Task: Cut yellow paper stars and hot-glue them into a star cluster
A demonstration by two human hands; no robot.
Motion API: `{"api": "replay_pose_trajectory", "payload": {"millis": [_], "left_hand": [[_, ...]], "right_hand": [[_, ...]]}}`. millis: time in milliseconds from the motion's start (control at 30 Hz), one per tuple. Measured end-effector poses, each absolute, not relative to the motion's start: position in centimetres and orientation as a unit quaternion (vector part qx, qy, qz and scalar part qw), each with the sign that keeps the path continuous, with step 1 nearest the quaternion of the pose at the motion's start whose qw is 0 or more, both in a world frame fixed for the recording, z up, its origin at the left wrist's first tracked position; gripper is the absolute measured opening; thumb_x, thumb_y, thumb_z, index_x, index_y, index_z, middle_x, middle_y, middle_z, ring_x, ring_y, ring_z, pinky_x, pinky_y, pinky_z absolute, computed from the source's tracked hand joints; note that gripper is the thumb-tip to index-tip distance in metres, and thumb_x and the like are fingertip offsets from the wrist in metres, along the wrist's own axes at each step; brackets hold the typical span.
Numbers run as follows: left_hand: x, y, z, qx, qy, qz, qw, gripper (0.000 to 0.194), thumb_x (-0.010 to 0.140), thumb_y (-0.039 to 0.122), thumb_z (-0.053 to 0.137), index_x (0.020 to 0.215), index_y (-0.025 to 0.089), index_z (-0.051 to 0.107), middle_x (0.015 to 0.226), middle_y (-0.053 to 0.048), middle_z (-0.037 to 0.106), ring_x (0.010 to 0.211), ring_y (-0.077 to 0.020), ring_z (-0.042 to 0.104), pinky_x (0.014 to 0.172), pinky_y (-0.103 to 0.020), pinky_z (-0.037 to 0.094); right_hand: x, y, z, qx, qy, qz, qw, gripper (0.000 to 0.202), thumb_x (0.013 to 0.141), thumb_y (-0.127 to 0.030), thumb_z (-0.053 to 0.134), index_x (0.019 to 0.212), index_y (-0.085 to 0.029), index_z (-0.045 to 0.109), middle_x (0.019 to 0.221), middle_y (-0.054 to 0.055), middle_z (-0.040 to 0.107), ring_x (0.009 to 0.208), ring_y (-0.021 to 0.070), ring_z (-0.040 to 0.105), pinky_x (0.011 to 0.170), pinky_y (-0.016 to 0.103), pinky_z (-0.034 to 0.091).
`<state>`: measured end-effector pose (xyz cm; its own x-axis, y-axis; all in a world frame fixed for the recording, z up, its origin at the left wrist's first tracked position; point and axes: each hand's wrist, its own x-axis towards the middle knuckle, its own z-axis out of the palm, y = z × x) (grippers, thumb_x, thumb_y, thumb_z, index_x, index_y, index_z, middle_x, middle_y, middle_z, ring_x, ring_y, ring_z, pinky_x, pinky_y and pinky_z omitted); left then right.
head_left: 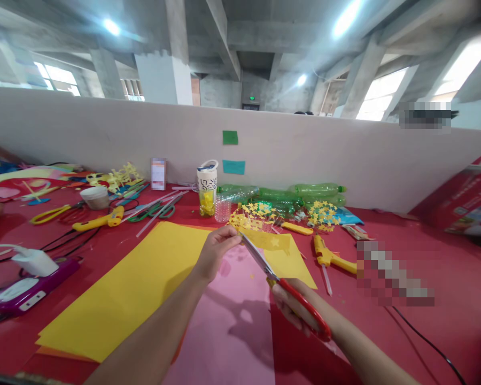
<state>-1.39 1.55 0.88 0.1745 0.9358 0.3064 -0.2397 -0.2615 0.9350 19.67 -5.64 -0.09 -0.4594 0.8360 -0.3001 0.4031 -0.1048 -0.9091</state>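
My right hand point(292, 305) is wrapped round the handles of red-handled scissors point(302, 302), whose blades point up and left. The blades look nearly closed. At their tips is my left hand point(220, 248), thumb and forefinger pinched together; what they hold, if anything, is too small to make out. Beneath both hands lies a pink paper sheet point(228, 342). Behind the scissors, a yellow paper piece point(296, 262) lies on the table, with a star shape on it. A stack of yellow paper sheets point(124, 289) rests under and left of my left forearm.
Yellow paper stars point(252, 216), green plastic bottles point(280, 198) and a white cup with a handle point(207, 182) stand along the back. Yellow glue guns lie right point(332, 256) and left point(100, 219). A purple power strip point(36, 289) sits at left on the red table point(436, 331).
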Motion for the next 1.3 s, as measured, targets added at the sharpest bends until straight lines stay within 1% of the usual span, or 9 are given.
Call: {"api": "replay_pose_trajectory", "payload": {"millis": [267, 467, 667, 867, 933, 1000, 1100, 1200, 1300], "left_hand": [[-1.4, 1.6, 0.8, 0.562, 0.303, 0.563, 0.524, 0.012, 0.076, 0.020, 0.056, 0.065, 0.015, 0.056, 0.063, 0.002, 0.054, 0.065, -0.0115, 0.050, 0.066, -0.024, 0.038], [-1.4, 1.6, 0.9, 0.561, 0.298, 0.566, 0.525, 0.012, 0.075, 0.019, 0.056, 0.064, 0.015, 0.056, 0.062, 0.002, 0.054, 0.064, -0.0108, 0.050, 0.065, -0.023, 0.037], [-1.3, 1.5, 0.9, 0.558, 0.296, 0.562, 0.535, 0.011, 0.075, 0.019, 0.056, 0.065, 0.015, 0.057, 0.064, 0.002, 0.057, 0.065, -0.0114, 0.051, 0.066, -0.023, 0.038], [-1.3, 1.7, 0.8, 0.556, 0.297, 0.573, 0.523, 0.011, 0.074, 0.019, 0.057, 0.064, 0.015, 0.058, 0.063, 0.001, 0.055, 0.065, -0.0113, 0.050, 0.066, -0.023, 0.038], [-1.3, 1.8, 0.8, 0.548, 0.304, 0.580, 0.521, 0.011, 0.073, 0.018, 0.057, 0.062, 0.015, 0.057, 0.061, 0.002, 0.053, 0.063, -0.0105, 0.049, 0.065, -0.022, 0.037], [-1.4, 1.8, 0.9, 0.530, 0.307, 0.587, 0.530, 0.011, 0.071, 0.018, 0.058, 0.060, 0.015, 0.056, 0.059, 0.003, 0.051, 0.062, -0.0098, 0.048, 0.064, -0.022, 0.037], [-1.2, 1.5, 1.1, 0.506, 0.298, 0.576, 0.568, 0.012, 0.069, 0.018, 0.059, 0.058, 0.016, 0.053, 0.058, 0.003, 0.050, 0.062, -0.0102, 0.048, 0.066, -0.023, 0.037], [-0.7, 0.9, 1.2, 0.532, 0.310, 0.522, 0.591, 0.012, 0.068, 0.018, 0.058, 0.058, 0.016, 0.053, 0.058, 0.002, 0.049, 0.060, -0.0108, 0.047, 0.063, -0.023, 0.036], [0.0, 0.3, 0.9, 0.602, 0.327, 0.450, 0.574, 0.012, 0.068, 0.019, 0.056, 0.057, 0.016, 0.054, 0.059, 0.002, 0.050, 0.059, -0.0111, 0.045, 0.061, -0.024, 0.034]], "right_hand": [[19.6, -5.3, -0.9, -0.502, -0.629, 0.565, 0.181, 0.047, 0.079, -0.063, 0.037, 0.061, -0.019, 0.041, 0.035, -0.007, 0.042, 0.022, 0.0051, 0.032, 0.023, 0.015, 0.023], [19.4, -5.6, -0.3, -0.477, -0.633, 0.573, 0.209, 0.045, 0.081, -0.059, 0.037, 0.062, -0.019, 0.040, 0.037, -0.007, 0.041, 0.024, 0.0032, 0.030, 0.026, 0.014, 0.023], [19.5, -5.4, -0.3, -0.490, -0.634, 0.564, 0.198, 0.044, 0.081, -0.058, 0.038, 0.063, -0.019, 0.039, 0.037, -0.007, 0.042, 0.024, 0.0042, 0.032, 0.025, 0.013, 0.023], [19.3, -5.3, -0.8, -0.505, -0.623, 0.564, 0.199, 0.041, 0.079, -0.058, 0.043, 0.065, -0.020, 0.039, 0.035, -0.008, 0.042, 0.022, 0.0048, 0.030, 0.023, 0.014, 0.022], [19.1, -5.2, -0.8, -0.505, -0.611, 0.561, 0.240, 0.041, 0.077, -0.058, 0.045, 0.063, -0.020, 0.038, 0.034, -0.008, 0.040, 0.022, 0.0044, 0.028, 0.024, 0.015, 0.021], [19.0, -5.0, -0.8, -0.514, -0.591, 0.538, 0.312, 0.042, 0.076, -0.058, 0.048, 0.062, -0.020, 0.037, 0.034, -0.009, 0.039, 0.024, 0.0042, 0.029, 0.026, 0.015, 0.021], [19.6, -4.4, -0.6, -0.527, -0.559, 0.490, 0.413, 0.041, 0.074, -0.056, 0.051, 0.062, -0.020, 0.037, 0.040, -0.007, 0.043, 0.029, 0.0051, 0.036, 0.030, 0.016, 0.026], [20.5, -3.7, -0.3, -0.543, -0.535, 0.472, 0.443, 0.039, 0.074, -0.055, 0.051, 0.062, -0.020, 0.040, 0.043, -0.005, 0.045, 0.033, 0.0070, 0.039, 0.034, 0.019, 0.029], [20.9, -3.2, 0.0, -0.544, -0.522, 0.477, 0.451, 0.033, 0.072, -0.049, 0.057, 0.067, -0.019, 0.044, 0.051, -0.004, 0.049, 0.041, 0.0091, 0.045, 0.039, 0.021, 0.033]]}}
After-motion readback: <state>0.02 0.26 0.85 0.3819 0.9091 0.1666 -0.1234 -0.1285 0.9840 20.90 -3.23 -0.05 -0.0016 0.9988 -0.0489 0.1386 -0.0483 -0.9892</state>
